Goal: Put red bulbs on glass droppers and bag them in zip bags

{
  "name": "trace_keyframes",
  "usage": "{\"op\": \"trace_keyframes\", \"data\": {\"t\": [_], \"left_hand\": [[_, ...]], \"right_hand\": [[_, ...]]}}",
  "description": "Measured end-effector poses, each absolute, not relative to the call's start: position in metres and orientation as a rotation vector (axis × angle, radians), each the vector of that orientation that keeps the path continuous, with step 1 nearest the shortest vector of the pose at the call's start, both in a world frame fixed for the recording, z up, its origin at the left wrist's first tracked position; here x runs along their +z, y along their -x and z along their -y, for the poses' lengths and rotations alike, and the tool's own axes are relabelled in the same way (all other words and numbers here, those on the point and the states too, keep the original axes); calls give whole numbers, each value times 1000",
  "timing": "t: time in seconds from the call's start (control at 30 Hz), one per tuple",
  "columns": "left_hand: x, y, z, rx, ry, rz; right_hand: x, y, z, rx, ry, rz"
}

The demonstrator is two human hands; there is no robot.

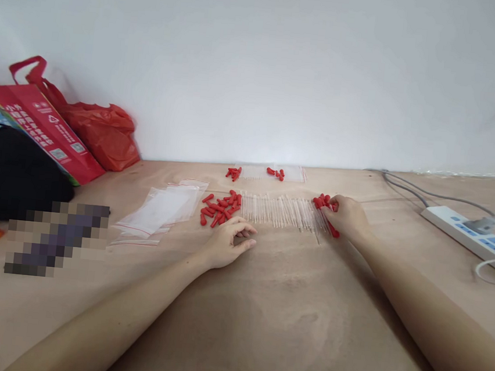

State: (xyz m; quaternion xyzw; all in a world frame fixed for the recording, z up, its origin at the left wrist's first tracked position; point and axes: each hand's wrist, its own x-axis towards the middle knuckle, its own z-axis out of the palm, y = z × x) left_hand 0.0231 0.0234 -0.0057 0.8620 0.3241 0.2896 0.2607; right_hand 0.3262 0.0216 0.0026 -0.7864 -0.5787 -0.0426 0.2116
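Note:
A row of thin clear glass dropper tubes (277,211) lies side by side on the wooden table. Left of the row is a loose pile of red rubber dropper bulbs (220,209), and a smaller red bulb cluster (323,201) sits at its right end. My right hand (346,217) is closed at that cluster, its fingertips pinching a red bulb; the fingers partly hide it. My left hand (231,242) rests on the table just in front of the left pile, fingers loosely curved and thumb apart, holding nothing.
Flat clear zip bags (157,209) overlap at the left. Near the wall lies another bag (253,171) with red bulbs around it. A white power strip (473,233) with cables is at the right. Red bags (104,131) and a black pouch (16,172) stand far left.

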Motion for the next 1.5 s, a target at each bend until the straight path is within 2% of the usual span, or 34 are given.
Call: {"op": "trace_keyframes", "data": {"t": [0.4,0.57,0.8,0.9,1.1,1.33,1.5], "left_hand": [[-4,-23,-23,747,-2352,-877],[-5,-25,-22,740,-2397,-912],[8,-13,-41,961,-2614,-1521],[13,-6,-53,943,-2604,-1733],[16,-9,-65,897,-2599,-1805],[16,-21,-78,753,-2549,-1923],[28,-17,-75,840,-2533,-1878]], "right_hand": [[10,-311,-18,125,2318,1799],[10,-307,-18,117,2389,1711],[11,-305,-15,45,2389,1650],[17,-302,-13,90,2364,1627],[25,-277,-5,171,1982,1792],[12,-251,9,303,1584,2039],[-3,-242,13,287,1356,2076]]}}
